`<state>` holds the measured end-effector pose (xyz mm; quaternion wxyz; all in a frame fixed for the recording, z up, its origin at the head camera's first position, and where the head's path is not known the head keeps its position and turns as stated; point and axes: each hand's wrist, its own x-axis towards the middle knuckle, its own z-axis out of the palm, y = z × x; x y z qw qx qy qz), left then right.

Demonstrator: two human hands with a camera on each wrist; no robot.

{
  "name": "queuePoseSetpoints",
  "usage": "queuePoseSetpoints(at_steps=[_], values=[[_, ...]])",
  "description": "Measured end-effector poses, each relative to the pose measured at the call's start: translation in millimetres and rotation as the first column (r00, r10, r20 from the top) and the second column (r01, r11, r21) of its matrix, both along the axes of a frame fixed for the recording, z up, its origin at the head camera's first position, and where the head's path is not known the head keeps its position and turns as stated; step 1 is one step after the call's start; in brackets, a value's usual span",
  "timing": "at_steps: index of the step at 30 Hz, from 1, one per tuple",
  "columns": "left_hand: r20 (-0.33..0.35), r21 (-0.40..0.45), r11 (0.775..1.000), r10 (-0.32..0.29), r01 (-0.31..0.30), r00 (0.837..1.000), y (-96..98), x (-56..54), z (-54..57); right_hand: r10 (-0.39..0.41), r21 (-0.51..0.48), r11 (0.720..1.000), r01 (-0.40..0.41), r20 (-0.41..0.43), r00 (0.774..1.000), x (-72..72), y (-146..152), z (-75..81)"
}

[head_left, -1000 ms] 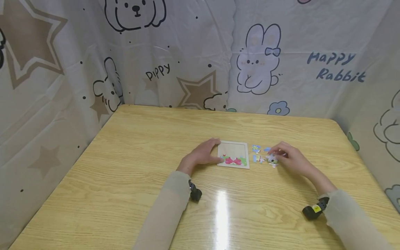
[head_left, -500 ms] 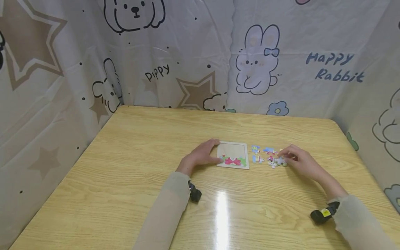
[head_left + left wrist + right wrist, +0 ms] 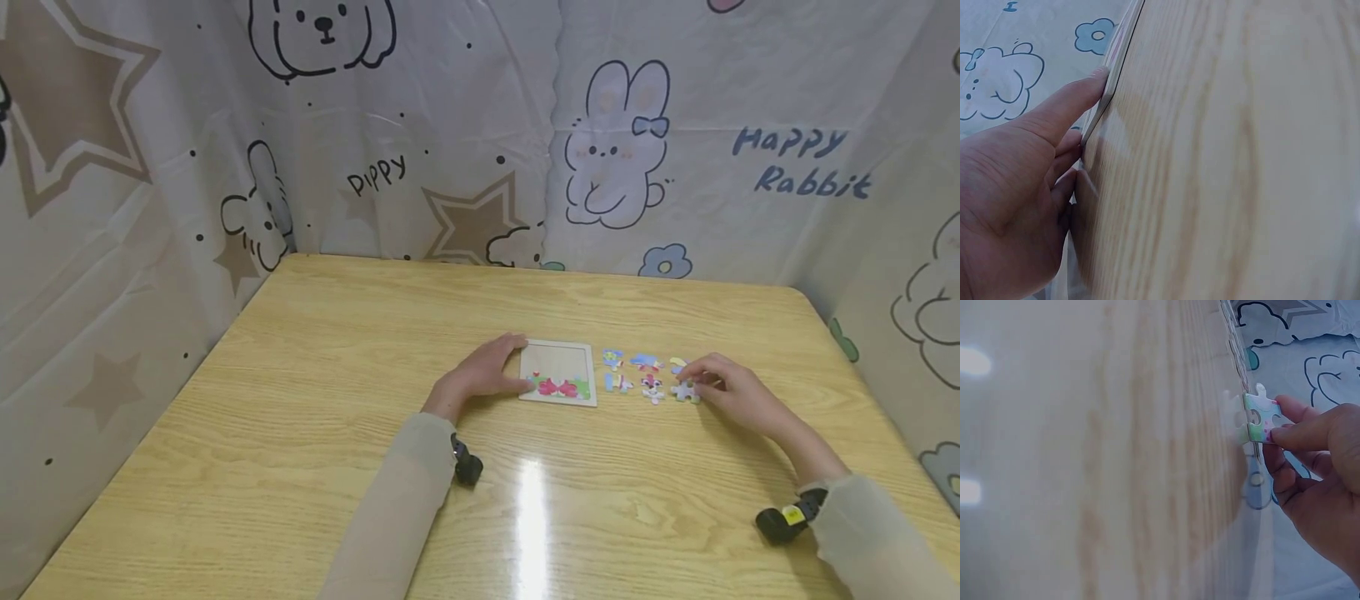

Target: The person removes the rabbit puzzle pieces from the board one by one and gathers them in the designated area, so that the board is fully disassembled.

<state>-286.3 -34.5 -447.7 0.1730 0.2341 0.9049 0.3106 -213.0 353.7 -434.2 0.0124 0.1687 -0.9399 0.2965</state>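
Note:
In the head view my left hand [image 3: 489, 367] grips the left side of a square wooden puzzle tray [image 3: 555, 344], thumb at the near corner and fingers at the far one. The left wrist view has the thumb [image 3: 1079, 97] against the tray's edge [image 3: 1105, 103]. Pink and green pieces [image 3: 562, 387] fill the tray's near strip; bare wood shows behind them. To the right, my right hand [image 3: 738, 396] pinches a pale jigsaw piece [image 3: 1262, 419] between thumb and fingers, low at the tabletop. It is tilted up in the right wrist view, with green and pink dots on it.
Loose jigsaw pieces lie in two rows right of the tray, among them a blue-and-yellow one [image 3: 612, 358], a blue-and-pink one [image 3: 647, 362] and a red-and-white one [image 3: 652, 389]. A yellowish piece [image 3: 678, 365] is partly behind my right fingers. A printed curtain [image 3: 450, 125] surrounds the wooden table [image 3: 375, 333].
My right hand has moved right with the pale piece, away from over the other pieces, uncovering the red-and-white and blue-and-pink ones. My left hand has stayed on the tray.

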Motion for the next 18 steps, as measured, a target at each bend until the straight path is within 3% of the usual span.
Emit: queuePoseSetpoints(at_steps=[18], values=[[-0.001,-0.006,1.000,-0.019,0.019,1.000,-1.0,-1.2,-0.3,-0.016,0.039,0.999,0.012,0.088,0.996,-8.4,1.0,-2.2]])
